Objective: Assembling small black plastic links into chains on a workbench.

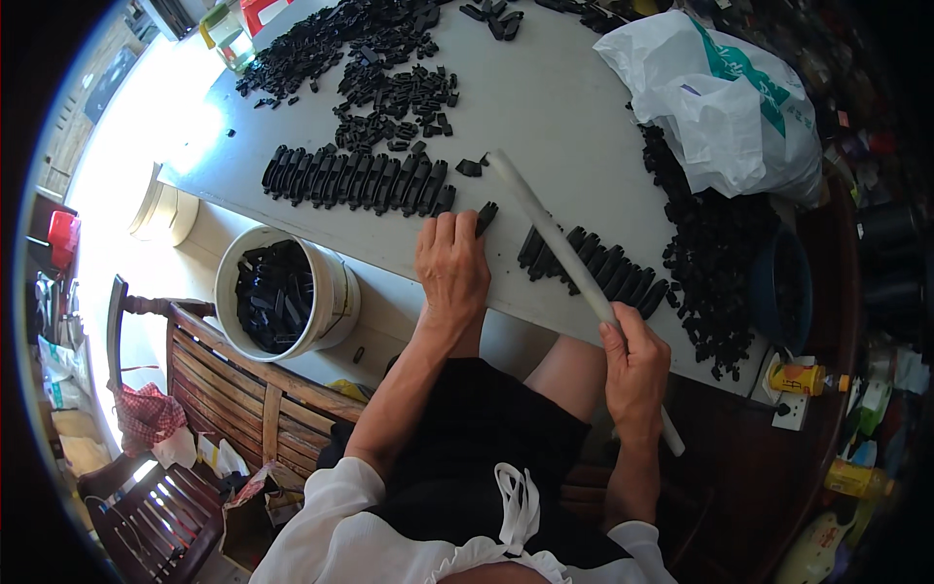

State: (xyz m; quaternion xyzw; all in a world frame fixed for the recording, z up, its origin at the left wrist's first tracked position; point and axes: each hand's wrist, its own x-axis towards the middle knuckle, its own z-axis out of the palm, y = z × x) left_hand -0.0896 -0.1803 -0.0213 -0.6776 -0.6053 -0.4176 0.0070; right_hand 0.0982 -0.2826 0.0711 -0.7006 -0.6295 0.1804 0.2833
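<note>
My right hand [637,362] is wrapped round a long pale grey rod [543,222], which slants up and left over the table. At the table's near edge, my left hand [453,261] is closed on a small black plastic part [486,218], its end poking out beside the fingers. Just beyond those fingers ends a neat row of black plastic parts [355,180] lying side by side. Under the rod, a second row of black parts [611,268] is partly hidden by it. One loose black piece [471,167] lies between the rows.
Heaps of small black pieces [394,102] cover the far table [545,97]; another heap [710,273] lies right, near a white plastic bag [715,107] and dark blue bowl [783,292]. A white bucket [336,302] of black parts stands left by a wooden bench [233,375].
</note>
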